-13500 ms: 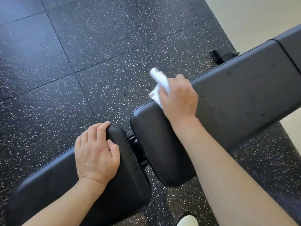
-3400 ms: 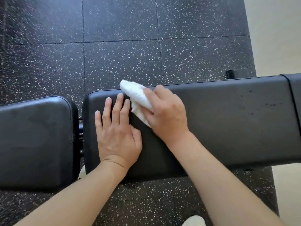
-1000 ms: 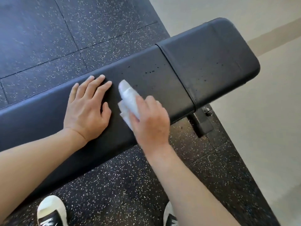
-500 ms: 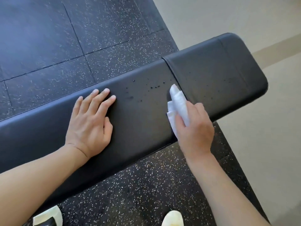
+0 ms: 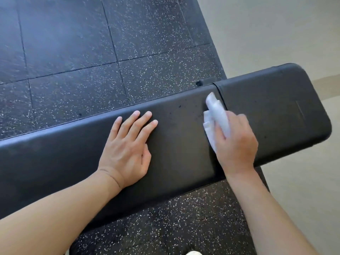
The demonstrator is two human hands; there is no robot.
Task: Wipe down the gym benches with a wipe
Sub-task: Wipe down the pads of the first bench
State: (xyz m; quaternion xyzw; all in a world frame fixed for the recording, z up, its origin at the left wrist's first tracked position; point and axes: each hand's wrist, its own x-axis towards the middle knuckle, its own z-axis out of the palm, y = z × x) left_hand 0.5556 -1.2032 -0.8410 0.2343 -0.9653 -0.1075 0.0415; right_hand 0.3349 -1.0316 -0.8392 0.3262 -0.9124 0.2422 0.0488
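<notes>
Head view shows the right hand (image 5: 237, 142) gripping the folded white wipe (image 5: 217, 116) and pressing it on the black padded worktop (image 5: 180, 153), now right at the seam (image 5: 221, 100) where the long pad meets the shorter end pad (image 5: 276, 111); half a second ago it was a little short of that line. Left hand (image 5: 128, 150) lies flat, fingers straight and spread, on the long pad, holding nothing, much as before. Dark specks (image 5: 179, 106) remain near the wipe. Judging by this, the stroke has nearly covered the long pad, and the end pad is probably next.
</notes>
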